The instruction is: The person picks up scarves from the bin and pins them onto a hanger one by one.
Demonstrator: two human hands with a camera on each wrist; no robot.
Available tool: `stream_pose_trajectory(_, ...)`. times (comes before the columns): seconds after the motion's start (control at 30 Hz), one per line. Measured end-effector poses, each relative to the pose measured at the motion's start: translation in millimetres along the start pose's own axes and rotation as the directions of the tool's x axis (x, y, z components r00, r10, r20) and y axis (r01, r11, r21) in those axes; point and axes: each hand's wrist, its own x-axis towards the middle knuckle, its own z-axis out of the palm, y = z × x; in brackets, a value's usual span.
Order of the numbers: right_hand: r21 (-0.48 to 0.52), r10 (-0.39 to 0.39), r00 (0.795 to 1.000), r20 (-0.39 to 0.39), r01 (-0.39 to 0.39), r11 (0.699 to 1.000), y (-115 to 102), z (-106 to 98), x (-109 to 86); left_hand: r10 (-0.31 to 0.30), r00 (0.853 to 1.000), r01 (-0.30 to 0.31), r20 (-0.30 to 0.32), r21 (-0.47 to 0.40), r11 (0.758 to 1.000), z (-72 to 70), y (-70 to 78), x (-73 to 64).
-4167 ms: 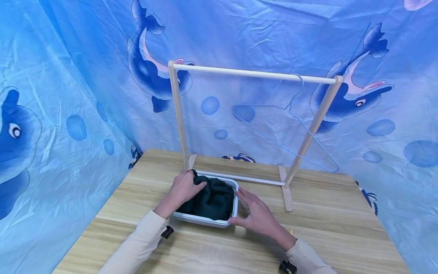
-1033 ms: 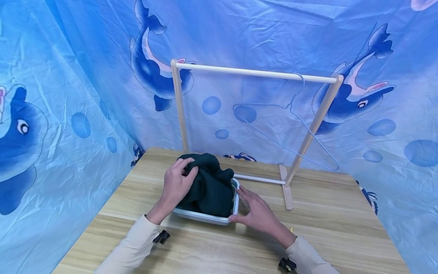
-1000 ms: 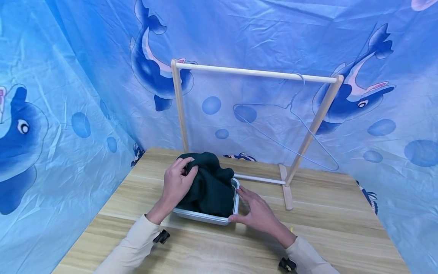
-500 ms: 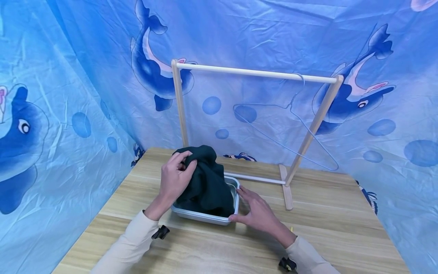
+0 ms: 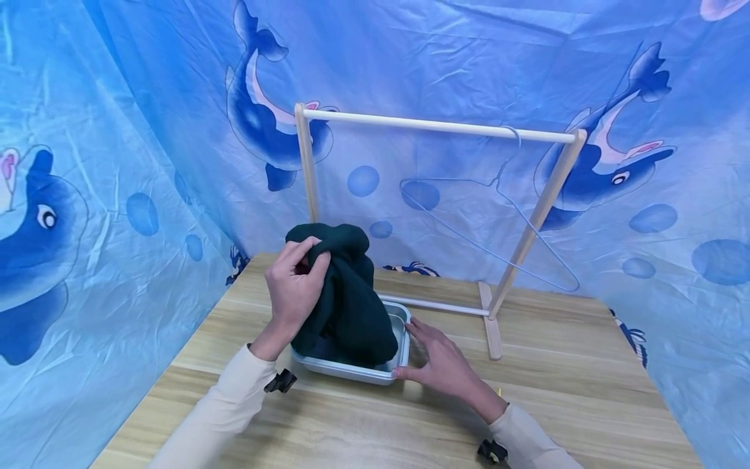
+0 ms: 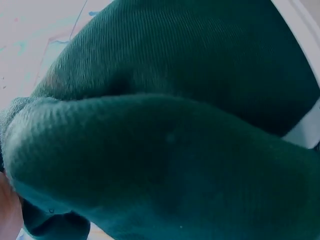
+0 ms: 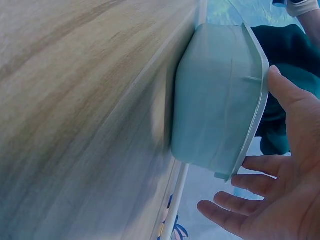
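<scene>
In the head view my left hand (image 5: 295,283) pinches a bunched dark green ribbed knit cloth (image 5: 357,312) between thumb and fingers. Its upper folds rise well above a pale plastic basin (image 5: 351,372), while the lower end hangs down into it. Close up, the cloth (image 6: 160,150) fills most of the left wrist view. My right hand (image 5: 442,361) rests at the basin's right end, fingers spread and nearly straight. The right wrist view shows the thumb and fingertips of this hand (image 7: 280,175) at the rim of the basin (image 7: 220,95).
Behind the basin stands a wooden rack (image 5: 539,215) with a white top rail (image 5: 422,124). A light blue wire hanger (image 5: 498,185) hangs near the rail's right end. The wooden table (image 5: 556,378) is bordered by a blue dolphin-print curtain (image 5: 457,71).
My left hand has raised the cloth from lying inside the basin and drawn it up and slightly left, baring the basin's right inside. The right hand has stayed at the rim.
</scene>
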Motion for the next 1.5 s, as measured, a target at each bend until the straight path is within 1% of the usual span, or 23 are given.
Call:
stream_pose_trajectory(0.07, -0.004, 0.003, 1.0, -0.004, -0.003, 1.0, 0, 0, -0.1, -0.005, 1.0, 0.005, -0.021, -0.003, 1.0, 0.9, 1.3, 3.2)
stream_pose_trajectory(0.17, -0.021, 0.001, 1.0, -0.012, -0.001, 1.0, 0, 0, -1.2, -0.024, 0.999, 0.023, -0.031, -0.007, 1.0, 1.0, 3.5, 7.4)
stream_pose_trajectory(0.27, -0.039, -0.009, 1.0, -0.025, 0.008, 0.999, -1, -3, -3.0, -0.049, 0.998, 0.049, -0.027, -0.015, 0.999, -0.4, 5.5, 10.9)
stream_pose_trajectory(0.4, -0.05, -0.041, 0.997, -0.059, 0.038, 0.998, -5, -14, -5.9, -0.08, 0.997, 0.08, -0.014, -0.021, 0.997, -3.9, 7.5, 14.5)
stream_pose_trajectory(0.53, -0.074, -0.094, 0.99, -0.108, 0.086, 0.994, -11, -29, -7.9, -0.09, 0.996, 0.089, -0.001, -0.028, 0.996, -6.2, 6.2, 15.9)
stream_pose_trajectory(0.67, -0.094, -0.125, 0.983, -0.138, 0.112, 0.989, -17, -46, -9.0, -0.086, 0.996, 0.086, 0.004, -0.035, 0.996, -7.2, 5.6, 16.5)
stream_pose_trajectory(0.77, -0.085, -0.134, 0.978, -0.158, 0.122, 0.989, -22, -60, -9.2, -0.088, 0.996, 0.088, 0.004, -0.036, 0.995, -7.9, 7.0, 17.2)
stream_pose_trajectory(0.93, -0.072, -0.172, 0.963, -0.206, 0.16, 0.984, -30, -89, -8.2, -0.095, 0.995, 0.095, 0.012, -0.037, 0.995, -8.7, 8.6, 18.1)
stream_pose_trajectory(1.13, -0.073, -0.18, 0.948, -0.264, 0.166, 0.983, -35, -125, -7.2, -0.112, 0.993, 0.113, 0.03, -0.027, 0.993, -9.1, 9.2, 19.5)
stream_pose_trajectory(1.2, -0.086, -0.194, 0.938, -0.288, 0.177, 0.981, -36, -137, -7.1, -0.12, 0.992, 0.121, 0.036, -0.023, 0.992, -9.7, 9.9, 19.8)
stream_pose_trajectory(1.27, -0.113, -0.224, 0.919, -0.325, 0.198, 0.974, -37, -150, -7.6, -0.129, 0.991, 0.13, 0.04, -0.02, 0.991, -10.2, 10.5, 19.7)
stream_pose_trajectory(1.37, -0.152, -0.269, 0.879, -0.393, 0.226, 0.962, -37, -169, -6.8, -0.142, 0.989, 0.143, 0.042, -0.019, 0.99, -10.8, 11.3, 19.1)
stream_pose_trajectory(1.43, -0.171, -0.284, 0.855, -0.434, 0.232, 0.958, -36, -181, -6.1, -0.151, 0.988, 0.152, 0.043, -0.022, 0.988, -10.9, 11.3, 18.5)
stream_pose_trajectory(1.5, -0.181, -0.281, 0.839, -0.466, 0.221, 0.958, -35, -193, -5.0, -0.163, 0.985, 0.164, 0.048, -0.027, 0.986, -10.7, 11.1, 17.8)
